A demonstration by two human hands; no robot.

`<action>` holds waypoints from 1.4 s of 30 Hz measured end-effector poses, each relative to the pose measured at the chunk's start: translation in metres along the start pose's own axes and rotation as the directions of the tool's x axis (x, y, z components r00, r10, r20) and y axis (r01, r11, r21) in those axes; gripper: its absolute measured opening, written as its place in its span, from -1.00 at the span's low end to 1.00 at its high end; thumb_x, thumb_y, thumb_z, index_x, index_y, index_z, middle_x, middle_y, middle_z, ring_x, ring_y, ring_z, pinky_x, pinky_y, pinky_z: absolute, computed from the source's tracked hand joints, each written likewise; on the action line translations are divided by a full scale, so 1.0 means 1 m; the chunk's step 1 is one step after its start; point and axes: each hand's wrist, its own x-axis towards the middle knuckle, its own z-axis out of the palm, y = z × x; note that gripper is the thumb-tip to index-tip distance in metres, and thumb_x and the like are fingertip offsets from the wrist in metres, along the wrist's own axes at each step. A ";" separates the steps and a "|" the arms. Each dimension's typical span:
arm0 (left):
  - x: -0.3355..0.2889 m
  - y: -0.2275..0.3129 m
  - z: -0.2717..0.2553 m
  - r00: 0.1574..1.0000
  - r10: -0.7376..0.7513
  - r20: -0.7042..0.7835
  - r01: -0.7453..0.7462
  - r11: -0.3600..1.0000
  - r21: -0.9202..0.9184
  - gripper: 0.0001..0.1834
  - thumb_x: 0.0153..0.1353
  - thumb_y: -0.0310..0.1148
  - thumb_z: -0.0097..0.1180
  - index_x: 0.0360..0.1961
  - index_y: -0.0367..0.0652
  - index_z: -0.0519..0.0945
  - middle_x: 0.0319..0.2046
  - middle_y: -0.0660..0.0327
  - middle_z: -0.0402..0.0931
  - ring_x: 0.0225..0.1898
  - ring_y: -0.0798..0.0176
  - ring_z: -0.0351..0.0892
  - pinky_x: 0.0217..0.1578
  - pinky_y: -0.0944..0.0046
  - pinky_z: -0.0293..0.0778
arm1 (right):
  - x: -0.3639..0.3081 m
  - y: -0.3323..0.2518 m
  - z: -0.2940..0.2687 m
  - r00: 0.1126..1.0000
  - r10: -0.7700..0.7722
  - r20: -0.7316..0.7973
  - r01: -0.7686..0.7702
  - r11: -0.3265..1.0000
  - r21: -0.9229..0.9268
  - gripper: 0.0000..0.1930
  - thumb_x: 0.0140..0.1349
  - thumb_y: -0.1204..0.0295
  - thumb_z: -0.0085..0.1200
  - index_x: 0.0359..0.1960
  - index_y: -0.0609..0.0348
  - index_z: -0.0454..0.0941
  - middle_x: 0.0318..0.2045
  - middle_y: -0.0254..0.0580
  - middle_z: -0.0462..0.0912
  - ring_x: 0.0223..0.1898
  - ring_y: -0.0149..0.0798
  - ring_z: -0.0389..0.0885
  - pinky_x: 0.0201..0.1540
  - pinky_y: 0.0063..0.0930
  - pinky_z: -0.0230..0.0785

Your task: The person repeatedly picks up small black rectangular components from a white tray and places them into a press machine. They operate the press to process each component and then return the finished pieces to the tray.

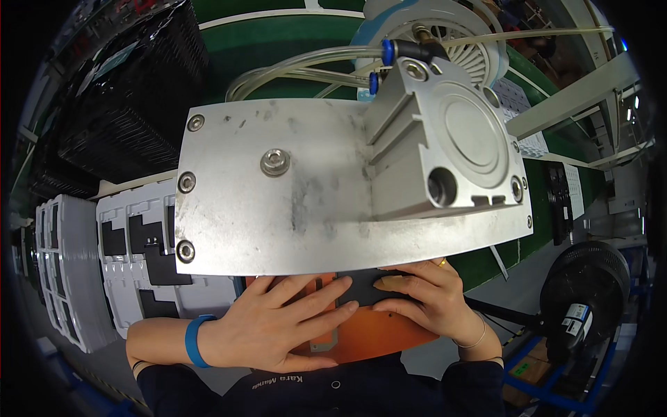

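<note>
Spread over the left part of an orange fixture plate (396,333) is my left hand (278,323), its fingers stretched toward the right. Its fingertips reach the edge of a dark flat panel (361,288) on the fixture. My right hand (427,292) holds that panel from the right, with a finger lying across it and the thumb along its near edge. A yellowish cover wraps one right fingertip. Right above both hands stands a metal press head (326,181), which hides the far side of the fixture and the far fingertips.
An air cylinder (458,139) with clear hoses (313,59) tops the press. To the left are white trays (139,271) holding dark parts, and black stacked trays (132,104). A fan (445,42) stands behind, and a black round device (583,292) at the right.
</note>
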 end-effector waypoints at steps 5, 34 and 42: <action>-0.002 0.000 -0.001 1.000 0.002 0.004 -0.002 0.999 0.051 -0.28 0.11 0.37 0.07 0.15 0.15 0.59 0.23 0.22 0.43 0.14 0.05 0.34 0.06 0.09 0.23 | -0.002 0.002 0.001 1.000 0.007 0.003 -0.007 1.000 0.026 -0.69 -0.08 0.27 0.43 -0.30 0.08 0.68 -0.24 -0.30 0.67 -0.30 -0.31 0.60 -0.22 -0.48 0.41; -0.003 0.002 0.000 0.997 -0.023 0.068 0.021 0.999 0.030 -0.30 0.10 0.34 0.09 0.16 0.19 0.59 0.20 0.18 0.44 0.24 -0.02 0.30 0.26 -0.07 0.12 | 0.001 0.004 0.001 1.000 -0.008 -0.020 0.010 0.995 0.103 -0.69 -0.08 0.37 0.47 -0.30 0.16 0.67 -0.45 -0.25 0.66 -0.46 -0.30 0.65 -0.41 -0.53 0.49; -0.001 0.001 -0.003 0.997 -0.010 0.072 0.009 1.000 0.023 -0.32 0.11 0.30 0.10 0.15 0.16 0.59 0.17 0.17 0.45 0.25 -0.03 0.31 0.25 -0.11 0.16 | 0.000 0.004 0.001 1.000 0.010 -0.021 -0.007 0.995 0.099 -0.68 -0.12 0.37 0.49 -0.32 0.17 0.69 -0.41 -0.24 0.67 -0.37 -0.25 0.67 -0.29 -0.45 0.49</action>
